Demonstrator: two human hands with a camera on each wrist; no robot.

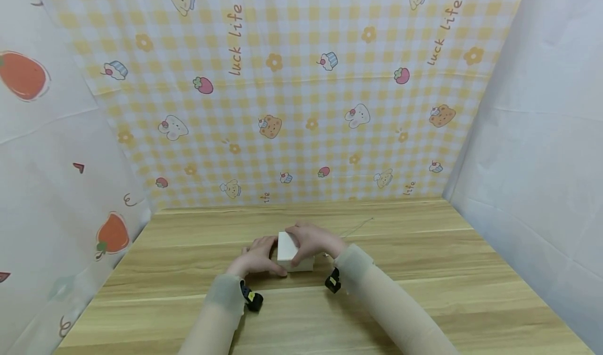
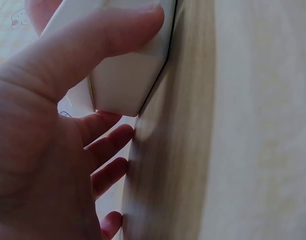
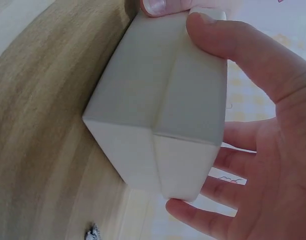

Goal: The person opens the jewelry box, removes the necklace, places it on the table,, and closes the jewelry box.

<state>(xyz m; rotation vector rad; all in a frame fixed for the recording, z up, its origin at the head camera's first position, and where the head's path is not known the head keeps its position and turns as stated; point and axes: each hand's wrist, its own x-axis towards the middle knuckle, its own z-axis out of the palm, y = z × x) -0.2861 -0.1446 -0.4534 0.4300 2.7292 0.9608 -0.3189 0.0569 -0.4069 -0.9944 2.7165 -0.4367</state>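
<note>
A small white lidded box [image 1: 286, 246] sits on the wooden table, between both hands. My left hand [image 1: 256, 256] holds it at the left end, with the thumb [image 2: 118, 32] pressed on the near side and the fingers reaching round toward the far side. From above, my right hand [image 1: 314, 240] grips the lid [image 3: 193, 95], its thumb on the near face and its fingers on the far side. The lid rests on the lower part [image 3: 128, 80], with a seam line between them. The inside of the box is hidden.
A thin cord or chain [image 1: 358, 227] lies behind my right wrist. Near it is a small silvery piece [image 3: 93, 232], too small to identify. Patterned cloth [image 1: 301, 93] hangs at the table's back edge, and white cloth [image 1: 532, 135] borders the right side.
</note>
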